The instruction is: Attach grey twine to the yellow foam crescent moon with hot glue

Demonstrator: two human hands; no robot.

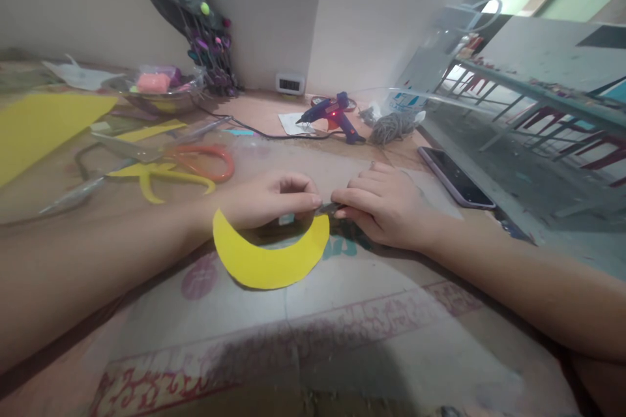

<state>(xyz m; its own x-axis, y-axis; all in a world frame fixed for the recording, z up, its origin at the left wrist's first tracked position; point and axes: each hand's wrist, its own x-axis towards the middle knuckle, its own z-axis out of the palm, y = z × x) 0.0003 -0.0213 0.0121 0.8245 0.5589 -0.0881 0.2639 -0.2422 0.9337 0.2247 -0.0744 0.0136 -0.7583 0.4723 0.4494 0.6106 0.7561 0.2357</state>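
My left hand (268, 199) is closed in a pinch, thumb against fingers. Facing it, my right hand (386, 203) has its fingers closed together. Between the two sets of fingertips is a small dark grey piece (327, 208), pinched from both sides; its kind is too blurred to tell. A yellow paper crescent (271, 267) sits just below my left hand, its horns pointing up. The right horn comes close under the fingertips; I cannot tell if they touch it. Scissors with orange and yellow handles (208, 163) lie beyond my left forearm.
A blue glue gun (337, 116) with a lit red light stands at the back, near grey yarn (391, 127). A phone (457, 177) lies at the right edge. Yellow sheet (44, 124) and a bowl (159, 101) occupy the left. A clear printed plastic sheet (313, 345) covers the table.
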